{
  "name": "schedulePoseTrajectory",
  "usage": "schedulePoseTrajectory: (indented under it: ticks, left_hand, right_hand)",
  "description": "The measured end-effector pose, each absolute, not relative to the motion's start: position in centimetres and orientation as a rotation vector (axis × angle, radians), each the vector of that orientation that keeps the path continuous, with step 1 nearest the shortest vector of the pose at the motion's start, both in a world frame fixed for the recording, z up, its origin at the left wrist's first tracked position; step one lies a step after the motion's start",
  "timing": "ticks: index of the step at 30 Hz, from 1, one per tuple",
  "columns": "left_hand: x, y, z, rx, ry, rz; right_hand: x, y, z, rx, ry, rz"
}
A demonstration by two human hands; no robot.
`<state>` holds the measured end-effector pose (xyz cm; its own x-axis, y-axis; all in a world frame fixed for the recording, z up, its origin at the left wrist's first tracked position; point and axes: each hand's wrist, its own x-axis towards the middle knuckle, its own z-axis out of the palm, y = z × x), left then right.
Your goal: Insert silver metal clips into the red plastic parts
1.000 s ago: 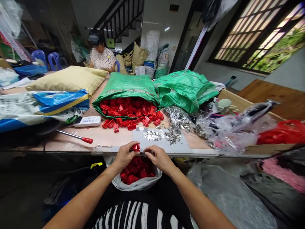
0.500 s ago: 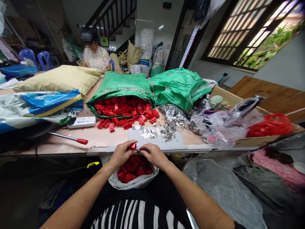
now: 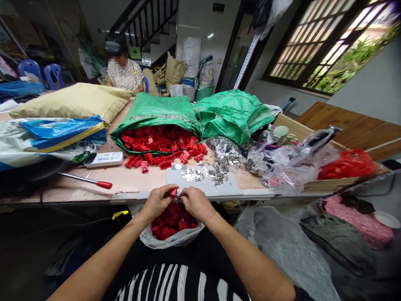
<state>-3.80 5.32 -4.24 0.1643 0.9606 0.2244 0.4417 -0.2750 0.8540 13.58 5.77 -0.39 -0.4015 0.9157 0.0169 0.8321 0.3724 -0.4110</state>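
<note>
My left hand (image 3: 156,202) pinches a small red plastic piece (image 3: 173,192) at the table's near edge. My right hand (image 3: 196,203) is closed against the same piece, its fingertips pinched on something small that I cannot make out. Below both hands a white bag of red pieces (image 3: 171,228) rests on my lap. A green sack (image 3: 156,115) lies on the table ahead, spilling several red pieces (image 3: 163,146). Small shiny metal bits (image 3: 200,173) are scattered on a grey sheet (image 3: 232,190) just beyond my hands.
A red-handled screwdriver (image 3: 86,180) and a white remote (image 3: 104,159) lie at the left. A second green sack (image 3: 233,113), clear bags of metal parts (image 3: 282,165) and a red bag (image 3: 347,165) crowd the right. Another person (image 3: 123,71) sits at the far end.
My hands have drawn closer together, the right now touching the red piece held by the left. The view has shifted slightly to the right.
</note>
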Motion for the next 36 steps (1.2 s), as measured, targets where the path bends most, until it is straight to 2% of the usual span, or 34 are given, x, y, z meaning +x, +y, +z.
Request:
schedulePoseTrajectory:
  ticks: [5,17,25,30,36]
  left_hand:
    - [-3.7,5.1,-4.3,1.775,1.340,1.075]
    - [-3.3,4.2,-4.3,1.655,1.311,1.164]
    - [-2.0,2.8,-1.9,0.779,0.881,1.231]
    - [-1.7,2.2,-1.4,0.354,0.697,1.182]
    - [-1.2,1.8,-1.4,0.181,0.695,1.152]
  right_hand:
    - [12.9,5.3,-0.6,-1.606,-2.402,0.436]
    - [16.1,5.2,-1.7,-1.184,-2.125,0.935]
    - [16.4,4.3,-1.7,-0.977,-1.964,1.341]
    - [15.9,4.0,-1.2,-0.923,-1.945,1.312]
    - [15.8,4.3,-1.5,-0.962,-1.949,1.170]
